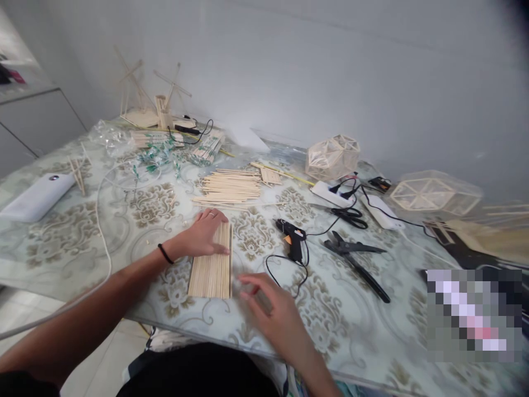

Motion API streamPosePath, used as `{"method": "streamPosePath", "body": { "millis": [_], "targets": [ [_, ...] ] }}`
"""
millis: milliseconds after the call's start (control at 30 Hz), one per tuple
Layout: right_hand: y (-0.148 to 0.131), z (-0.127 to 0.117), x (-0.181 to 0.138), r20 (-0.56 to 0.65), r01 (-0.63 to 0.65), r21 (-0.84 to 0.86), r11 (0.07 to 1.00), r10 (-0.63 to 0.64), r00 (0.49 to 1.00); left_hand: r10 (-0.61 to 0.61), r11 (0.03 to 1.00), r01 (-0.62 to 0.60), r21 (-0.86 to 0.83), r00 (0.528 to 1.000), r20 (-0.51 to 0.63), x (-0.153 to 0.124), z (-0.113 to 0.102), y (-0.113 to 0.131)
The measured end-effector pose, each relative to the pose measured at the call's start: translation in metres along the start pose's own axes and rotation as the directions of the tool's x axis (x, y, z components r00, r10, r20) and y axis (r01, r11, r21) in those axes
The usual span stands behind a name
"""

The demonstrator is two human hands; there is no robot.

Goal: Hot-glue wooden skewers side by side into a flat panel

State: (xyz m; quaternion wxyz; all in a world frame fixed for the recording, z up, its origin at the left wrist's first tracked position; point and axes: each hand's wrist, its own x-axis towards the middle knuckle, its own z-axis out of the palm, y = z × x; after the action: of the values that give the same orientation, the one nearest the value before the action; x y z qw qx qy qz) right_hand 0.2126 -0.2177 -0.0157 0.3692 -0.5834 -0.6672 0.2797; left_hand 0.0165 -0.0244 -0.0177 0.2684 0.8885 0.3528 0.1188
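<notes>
Got right hand [275, 311] just beside the stick panel [210, 275], fingers [259, 280] kinda apart; got left hand [201, 236] spread on top, near a glue gun [295, 241].

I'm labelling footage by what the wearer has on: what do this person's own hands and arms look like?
The left hand wears a thin ring on one finger, with a slim black band around its wrist. A black sleeve shows at the picture's lower left corner. The right hand, slightly blurred, is bare: no ring, band or sleeve shows.
</notes>
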Motion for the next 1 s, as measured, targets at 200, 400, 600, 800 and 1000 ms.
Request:
{"method": "streamPosePath", "body": {
  "millis": [200, 400, 600, 800, 1000],
  "targets": [
    [0.046, -0.062, 0.029, -0.439, -0.235, -0.283, 0.93, 0.093, 0.894, -0.045, 0.998, 0.045, -0.038, 0.999, -0.001, -0.002, -0.008, -0.001],
    [0.086, -0.077, 0.05, -0.408, -0.45, -0.343, 0.825, 0.301, 0.862, -0.045, 0.998, 0.046, -0.041, 0.999, 0.021, -0.003, -0.008, -0.001],
    [0.086, -0.083, 0.068, -0.344, -0.535, -0.29, 0.794, 0.435, 0.832, -0.017, 0.997, 0.02, -0.072, 0.999, 0.044, -0.004, -0.006, -0.005],
    [0.078, -0.1, 0.071, -0.164, -0.479, -0.101, 0.872, 0.46, 0.873, -0.009, 0.993, 0.01, -0.113, 1.0, 0.016, -0.004, -0.005, -0.009],
    [0.044, -0.114, 0.067, 0.028, -0.278, 0.428, 0.86, 0.295, 0.955, -0.049, 0.961, 0.047, -0.271, 0.999, -0.001, 0.011, -0.015, -0.006]
  ]
}}
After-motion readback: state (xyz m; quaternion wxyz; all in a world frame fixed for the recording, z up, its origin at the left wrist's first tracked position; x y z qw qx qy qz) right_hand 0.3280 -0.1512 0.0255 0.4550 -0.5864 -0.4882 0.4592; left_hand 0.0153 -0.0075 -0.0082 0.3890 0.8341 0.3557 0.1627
